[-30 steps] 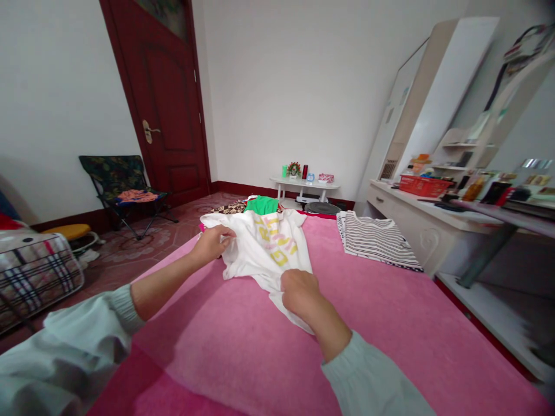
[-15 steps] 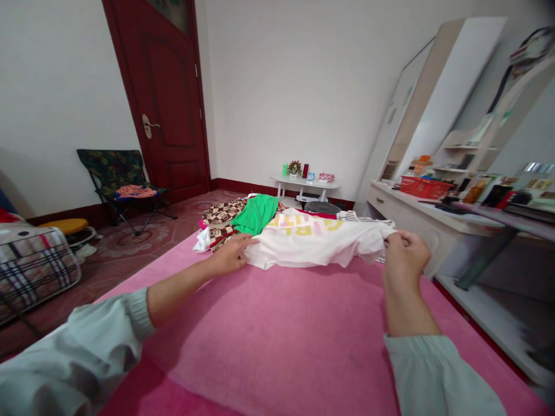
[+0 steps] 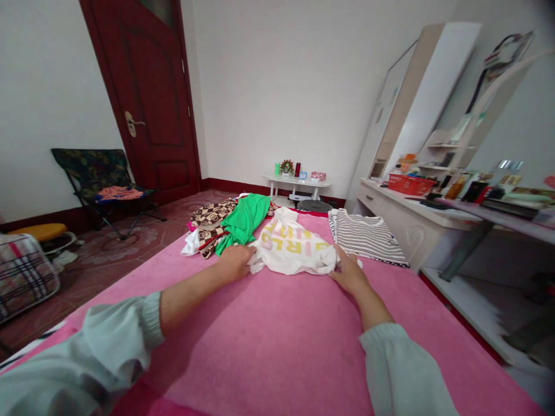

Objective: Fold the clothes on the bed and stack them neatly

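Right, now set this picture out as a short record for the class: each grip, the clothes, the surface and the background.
Left grip: holding the left side of the white shirt
Right grip: holding the shirt's right side
Shirt marking: yellow and pink lettering
Left of shirt: green garment, brown-patterned garment
Right of shirt: striped garment, lying flat
Surface: pink cover
Background: red door, folding chair, low white table
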`<act>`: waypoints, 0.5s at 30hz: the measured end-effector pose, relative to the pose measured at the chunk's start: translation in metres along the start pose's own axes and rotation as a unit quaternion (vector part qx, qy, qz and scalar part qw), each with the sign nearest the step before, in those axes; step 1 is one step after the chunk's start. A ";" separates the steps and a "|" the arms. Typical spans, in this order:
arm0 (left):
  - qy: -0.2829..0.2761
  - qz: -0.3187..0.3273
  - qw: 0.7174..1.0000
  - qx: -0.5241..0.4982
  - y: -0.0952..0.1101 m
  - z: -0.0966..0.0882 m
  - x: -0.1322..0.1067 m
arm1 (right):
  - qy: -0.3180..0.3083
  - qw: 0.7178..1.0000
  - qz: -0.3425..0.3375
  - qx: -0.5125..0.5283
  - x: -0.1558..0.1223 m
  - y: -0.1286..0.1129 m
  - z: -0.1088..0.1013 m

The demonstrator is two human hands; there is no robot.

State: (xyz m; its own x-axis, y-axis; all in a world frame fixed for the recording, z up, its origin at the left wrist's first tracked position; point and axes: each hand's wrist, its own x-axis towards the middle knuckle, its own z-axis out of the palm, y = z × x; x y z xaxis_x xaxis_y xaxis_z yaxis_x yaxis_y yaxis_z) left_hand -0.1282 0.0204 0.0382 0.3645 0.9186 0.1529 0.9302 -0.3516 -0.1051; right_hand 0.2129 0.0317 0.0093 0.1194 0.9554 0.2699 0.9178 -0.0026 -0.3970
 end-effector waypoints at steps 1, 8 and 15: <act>-0.022 -0.011 1.000 0.004 0.000 -0.004 -0.004 | -0.014 1.000 0.010 -0.019 -0.002 -0.001 0.000; 0.052 0.092 0.975 -0.197 -0.003 -0.023 -0.019 | 0.107 0.994 0.023 0.007 -0.005 -0.011 -0.007; -0.074 0.026 0.767 -0.637 0.011 -0.051 -0.044 | 0.381 0.807 0.059 0.446 0.003 -0.031 -0.045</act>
State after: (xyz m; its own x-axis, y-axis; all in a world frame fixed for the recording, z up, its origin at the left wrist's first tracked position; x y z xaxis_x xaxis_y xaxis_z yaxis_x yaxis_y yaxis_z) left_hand -0.1318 -0.0331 0.0807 0.4807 0.8749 0.0585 0.2347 -0.1927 0.9528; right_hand 0.2018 0.0211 0.0616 0.6971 0.5040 0.5099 0.2848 0.4580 -0.8421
